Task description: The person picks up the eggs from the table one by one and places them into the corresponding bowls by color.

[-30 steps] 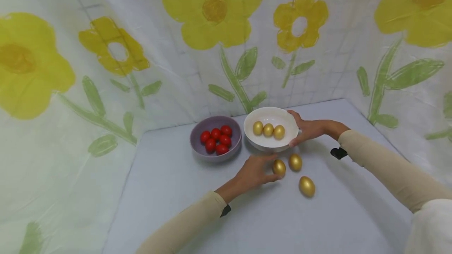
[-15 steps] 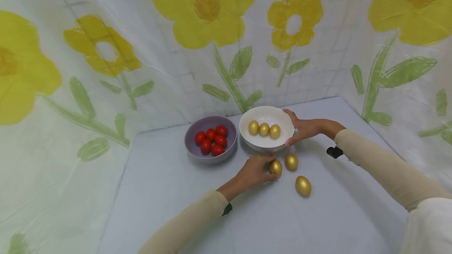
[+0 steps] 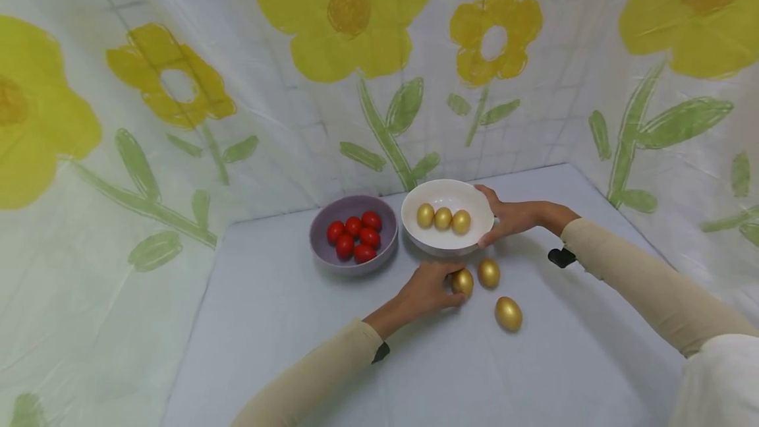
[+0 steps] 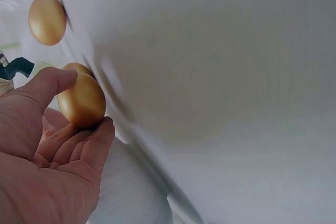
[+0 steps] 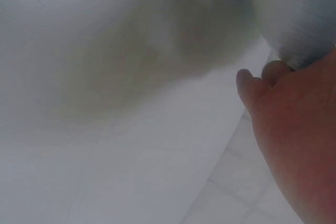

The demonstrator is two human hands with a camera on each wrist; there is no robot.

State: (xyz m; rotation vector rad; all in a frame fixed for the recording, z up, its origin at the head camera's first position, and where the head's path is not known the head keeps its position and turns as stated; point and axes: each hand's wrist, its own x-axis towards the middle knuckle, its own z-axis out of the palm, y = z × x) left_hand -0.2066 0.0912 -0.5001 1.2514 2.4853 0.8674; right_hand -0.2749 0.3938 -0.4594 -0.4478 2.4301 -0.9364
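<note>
My left hand (image 3: 423, 292) pinches a golden egg (image 3: 463, 283) on the table, just in front of the white bowl. In the left wrist view, the thumb lies on one side of this egg (image 4: 83, 100) and the fingertips on the other. Two more golden eggs lie close by: one right beside it (image 3: 489, 273), another (image 3: 508, 313) nearer the front. My right hand (image 3: 512, 217) grips the right side of the white bowl (image 3: 435, 247), which contains three golden eggs (image 3: 443, 218). In the right wrist view, the right hand's fingers (image 5: 251, 90) curl at the bowl's side.
A purple bowl (image 3: 352, 269) with several red eggs (image 3: 345, 247) stands left of the white bowl. Both are near the back edge of the pale-covered table (image 3: 267, 295). Behind it hangs a curtain (image 3: 284, 170) printed with yellow flowers.
The head view has shifted slightly, so everything appears a little further left. Relative to the table, the hands, bowls and eggs keep about the same places.
</note>
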